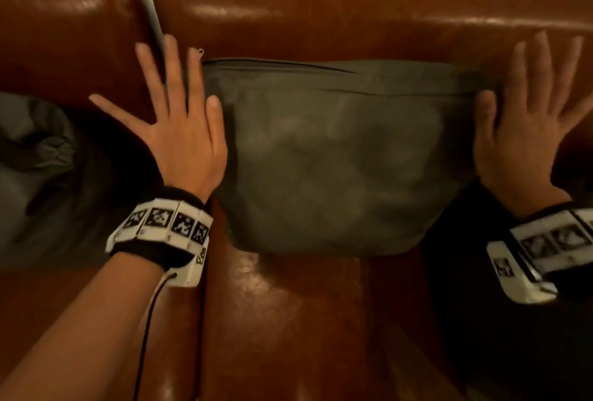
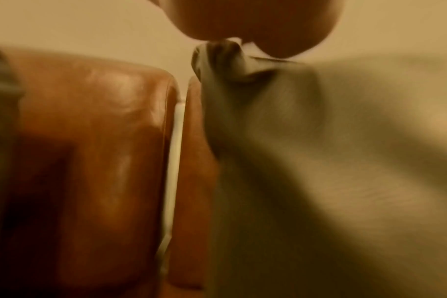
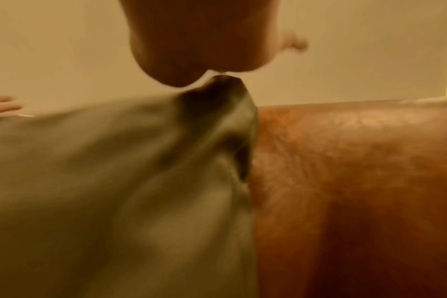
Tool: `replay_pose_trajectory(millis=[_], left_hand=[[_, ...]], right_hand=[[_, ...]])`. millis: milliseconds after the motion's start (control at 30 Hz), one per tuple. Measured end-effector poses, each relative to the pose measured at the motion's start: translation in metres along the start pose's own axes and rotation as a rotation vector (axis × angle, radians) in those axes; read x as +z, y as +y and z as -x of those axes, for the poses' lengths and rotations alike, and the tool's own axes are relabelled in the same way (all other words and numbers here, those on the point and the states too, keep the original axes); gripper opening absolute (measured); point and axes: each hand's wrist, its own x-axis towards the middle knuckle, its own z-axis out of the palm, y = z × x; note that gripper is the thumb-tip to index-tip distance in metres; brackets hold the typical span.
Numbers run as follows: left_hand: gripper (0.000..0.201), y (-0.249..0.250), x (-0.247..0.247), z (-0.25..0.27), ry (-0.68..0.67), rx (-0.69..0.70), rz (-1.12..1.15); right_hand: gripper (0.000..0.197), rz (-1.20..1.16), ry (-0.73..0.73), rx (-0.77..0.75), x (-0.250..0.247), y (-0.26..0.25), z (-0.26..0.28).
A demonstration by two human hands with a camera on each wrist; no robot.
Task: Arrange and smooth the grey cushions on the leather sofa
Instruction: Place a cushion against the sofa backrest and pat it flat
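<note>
While both hands frame it, the grey cushion point(image 1: 337, 157) stands propped against the sofa's right-hand back cushion point(image 1: 369, 12), its zippered edge point(image 1: 276, 63) uppermost and its lower edge resting on the leather seat point(image 1: 288, 320). In the head view the left hand point(image 1: 183, 131) sits at 9 o'clock of the cushion, fingers straight and fanned wide, grasping nothing; its thumb side lies against the cushion's left flank. At 3 o'clock the right hand point(image 1: 519, 131) is likewise spread flat and released, its thumb at the upper right corner. Both wrist views show a peaked corner of fabric just under the palm, so the 2 top corners stand up in small points; whether skin touches cloth there I cannot tell.

A 2nd grey cushion point(image 1: 35, 157) lies slumped and rumpled on the seat at 9 o'clock of the left hand, in front of the left-hand back cushion point(image 1: 64, 15), not yet tidied.

Risk, as I judge it: the leather looks glossy and slick, so the upright cushion could slide forward or flop once the hands leave. Uneven pressing from 1 side would skew it toward the gap point(image 1: 150, 6) between the back cushions at 11 o'clock. The filling looks lumpy; hard patting may bunch it further.
</note>
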Motion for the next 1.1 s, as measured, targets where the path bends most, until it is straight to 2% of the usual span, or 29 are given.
replay_pose_trajectory(millis=[33, 67, 100, 133, 167, 200, 267, 367, 433, 533, 600, 667, 767, 867, 1000, 1033, 1067, 1100], left_hand=[[0.053, 0.002, -0.001, 0.012, 0.049, 0.029, 0.043], [0.055, 0.007, 0.002, 0.032, 0.072, 0.136, 0.078], [0.058, 0.015, 0.009, 0.058, 0.053, 0.291, 0.109], [0.061, 0.023, 0.021, 0.087, 0.002, 0.457, 0.120], [0.066, 0.030, 0.034, 0.113, -0.056, 0.588, 0.101], [0.072, 0.033, 0.051, 0.130, -0.103, 0.657, 0.054], [0.079, 0.038, 0.081, 0.132, -0.157, 0.650, -0.033], [0.068, 0.041, 0.099, 0.101, -0.222, 0.610, -0.079], [0.067, 0.045, 0.103, 0.094, -0.195, 0.610, -0.065], [0.069, 0.045, 0.109, 0.102, -0.132, 0.607, -0.082], [0.083, 0.043, 0.118, 0.100, -0.111, 0.602, -0.125], [0.091, 0.042, 0.117, 0.099, -0.147, 0.582, -0.128], [0.088, 0.042, 0.104, 0.110, -0.138, 0.599, -0.083], [0.064, 0.047, 0.068, 0.107, 0.016, 0.543, 0.158], [0.044, 0.079, 0.011, 0.016, 0.263, 0.318, 0.521], [0.042, 0.088, 0.003, -0.013, 0.267, 0.260, 0.612], [0.038, 0.093, 0.000, -0.042, 0.207, 0.207, 0.674], [0.034, 0.097, -0.001, -0.064, 0.106, 0.166, 0.691]], right_hand=[[0.057, -0.013, 0.034, -0.146, -0.005, -0.005, 0.019], [0.058, -0.017, 0.035, -0.374, -0.003, -0.012, 0.046], [0.061, -0.017, -0.005, -0.598, 0.004, -0.021, 0.078], [0.063, 0.000, -0.055, -0.757, 0.015, -0.026, 0.109], [0.065, 0.038, -0.072, -0.829, 0.031, -0.028, 0.132], [0.066, 0.069, -0.076, -0.806, 0.050, -0.029, 0.145], [0.066, 0.117, 0.000, -0.665, 0.092, -0.027, 0.138], [0.068, 0.205, 0.180, -0.661, 0.133, -0.023, 0.105], [0.070, 0.177, 0.268, -0.716, 0.146, -0.023, 0.093], [0.070, 0.162, 0.314, -0.719, 0.151, -0.020, 0.100], [0.069, 0.198, 0.338, -0.716, 0.155, -0.021, 0.098], [0.069, 0.217, 0.312, -0.710, 0.156, -0.021, 0.094], [0.068, 0.151, 0.242, -0.717, 0.143, -0.022, 0.098], [0.062, -0.069, 0.158, -0.657, 0.104, -0.028, 0.102], [0.047, -0.392, 0.247, -0.464, 0.039, -0.084, 0.045], [0.046, -0.452, 0.249, -0.423, 0.027, -0.107, 0.021], [0.045, -0.510, 0.197, -0.371, 0.018, -0.128, -0.003], [0.044, -0.549, 0.081, -0.308, 0.013, -0.146, -0.025]])
